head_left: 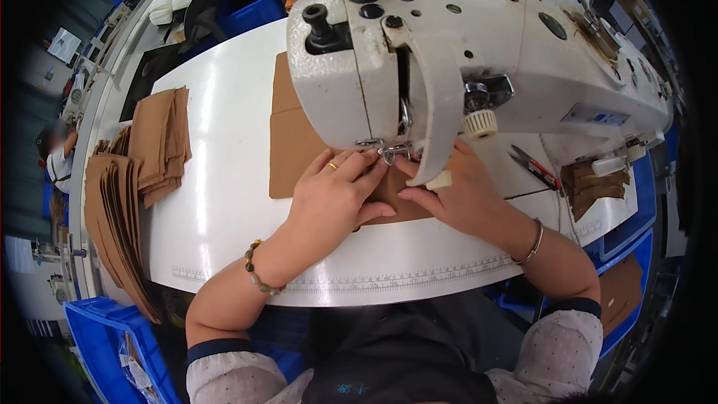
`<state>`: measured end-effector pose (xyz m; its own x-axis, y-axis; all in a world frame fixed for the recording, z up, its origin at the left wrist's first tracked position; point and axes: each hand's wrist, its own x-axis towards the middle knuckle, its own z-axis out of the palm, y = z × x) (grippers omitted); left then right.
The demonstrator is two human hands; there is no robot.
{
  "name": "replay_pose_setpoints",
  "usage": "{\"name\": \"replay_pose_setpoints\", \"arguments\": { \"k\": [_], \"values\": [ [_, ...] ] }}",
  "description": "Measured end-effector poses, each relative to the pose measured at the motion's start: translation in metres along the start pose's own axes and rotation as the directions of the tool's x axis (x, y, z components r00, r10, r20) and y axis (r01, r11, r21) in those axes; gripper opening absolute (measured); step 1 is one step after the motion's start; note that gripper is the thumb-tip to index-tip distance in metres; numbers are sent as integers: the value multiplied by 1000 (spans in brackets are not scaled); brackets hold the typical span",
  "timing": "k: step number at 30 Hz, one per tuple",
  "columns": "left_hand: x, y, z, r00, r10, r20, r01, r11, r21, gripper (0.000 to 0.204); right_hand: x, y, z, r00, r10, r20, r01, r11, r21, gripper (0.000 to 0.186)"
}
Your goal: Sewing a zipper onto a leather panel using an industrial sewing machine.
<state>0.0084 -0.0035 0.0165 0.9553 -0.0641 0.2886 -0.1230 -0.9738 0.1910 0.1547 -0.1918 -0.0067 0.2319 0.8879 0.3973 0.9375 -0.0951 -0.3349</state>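
Where the white worktop [221,206] curves round at left and front, a broad strip of its surface shows between the fabric stacks [159,138] and the work, plus a narrower strip along the ruler scale [404,280] at the front edge. Right side is tighter. Brown fabric panel [288,157] lies flat under the head of the sewing machine [493,60]: straight left edge, a crosswise line near its far end, middle covered by the hands. Left hand [329,193] rests on it, fingers flat and slightly spread, tips by the presser foot [390,152], thumb apart. Right hand [470,188] is at the panel's right part; the machine's curved guard hides some fingertips, can't tell if they grip. Machine head blocks the panel's far right. Red-handled snips [537,167] lie right of the right hand, small brown pieces [597,188] beyond. Blue bins [120,329] sit off both sides.
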Motion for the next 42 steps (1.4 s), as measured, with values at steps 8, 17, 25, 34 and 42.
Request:
{"name": "replay_pose_setpoints", "arguments": {
  "k": [8, 17, 25, 34, 42],
  "values": [
    [-2, -1, 3, 1000, -1, 17, 1, 1000, 8, 61, -1, 0, 1, 1000, -4, -25, 4, 1000, 17, 34],
    [-5, -3, 8, 1000, 12, -18, -12, 1000, 7, 60, -8, -15, -40, 996, -87, -27, 81, 982, -173, 29],
    [-12, 4, 26, 994, -7, -113, 16, 997, 80, 59, -128, 183, -331, 438, 202, -876, -631, 763, -139, 31],
    [-11, 6, 25, 991, -20, -134, 30, 997, 70, 56, -273, 300, -303, 106, 798, -593, -266, 597, 757, 58],
    [-10, 7, 22, 992, -24, -122, 32, 997, 65, 57, -244, 312, -374, 271, 686, -675, -536, 690, 486, 67]
  ]
}}
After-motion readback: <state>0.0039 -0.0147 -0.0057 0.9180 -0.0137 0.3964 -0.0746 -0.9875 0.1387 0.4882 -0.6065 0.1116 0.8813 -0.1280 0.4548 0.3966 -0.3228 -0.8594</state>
